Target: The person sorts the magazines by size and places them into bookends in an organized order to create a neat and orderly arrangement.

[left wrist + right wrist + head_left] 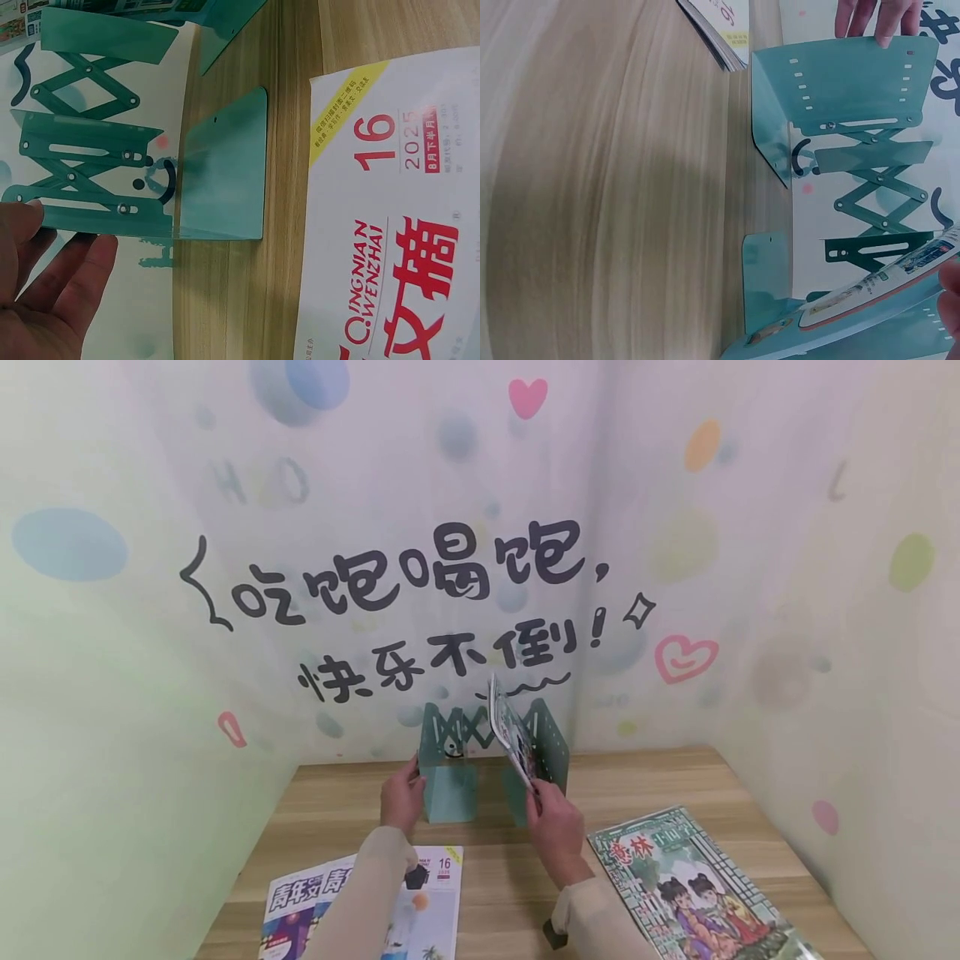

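Note:
A green expandable bookend (450,793) with a criss-cross lattice stands near the back wall, its two end panels apart. At its left panel, my left hand (402,797) grips the edge; the left wrist view shows the thumb (28,219) over the panel's edge and the fingers against its outer side. My right hand (557,833) holds a magazine (512,733) by its near edge, tilted, inside the bookend beside the right panel (553,747). In the right wrist view the magazine (877,289) slants across the lower right, and only part of that hand shows.
Several magazines (438,906) with white covers lie at the front left, partly under my left forearm. Another magazine (697,893), with an illustrated cover, lies at the front right of the wooden table (645,785). A printed wall (360,727) rises right behind the bookend.

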Tool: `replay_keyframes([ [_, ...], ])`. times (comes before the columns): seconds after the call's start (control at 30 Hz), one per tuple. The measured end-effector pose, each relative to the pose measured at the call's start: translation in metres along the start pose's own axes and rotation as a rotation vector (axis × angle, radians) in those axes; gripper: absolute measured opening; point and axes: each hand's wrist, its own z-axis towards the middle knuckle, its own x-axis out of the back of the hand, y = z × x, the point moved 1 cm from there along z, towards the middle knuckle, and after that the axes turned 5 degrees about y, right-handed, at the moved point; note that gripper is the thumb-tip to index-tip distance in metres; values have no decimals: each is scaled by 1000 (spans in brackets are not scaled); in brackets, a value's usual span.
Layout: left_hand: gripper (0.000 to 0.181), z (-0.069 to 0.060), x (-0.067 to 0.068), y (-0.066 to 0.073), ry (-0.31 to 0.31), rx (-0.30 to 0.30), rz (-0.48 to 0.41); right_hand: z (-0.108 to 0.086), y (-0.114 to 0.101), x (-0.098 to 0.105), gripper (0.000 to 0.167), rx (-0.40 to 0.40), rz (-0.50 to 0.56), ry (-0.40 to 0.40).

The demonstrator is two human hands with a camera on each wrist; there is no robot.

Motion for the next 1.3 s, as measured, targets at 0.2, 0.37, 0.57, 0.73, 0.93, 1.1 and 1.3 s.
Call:
replay_keyframes([
  [0.2,47,1,0,-2,11,-23,-3,-7,0,0,26,10,-17,-55],
  [0.37,46,1,0,-3,4,-20,4,-12,2,-2,29,-3,-11,-94],
  [0.57,45,2,1,-7,17,-41,1,-15,4,3,32,-9,52,-113],
  [0.73,46,1,0,-8,-2,-55,0,-21,14,16,36,-26,80,-179],
  [0.93,46,1,2,-7,11,-52,7,-28,31,28,39,-18,71,-278],
  [1.1,46,0,1,-6,-6,-36,10,-33,44,33,43,-39,39,-353],
  [1.3,46,-2,0,-3,0,-28,5,-38,59,42,46,-10,-16,-423],
])
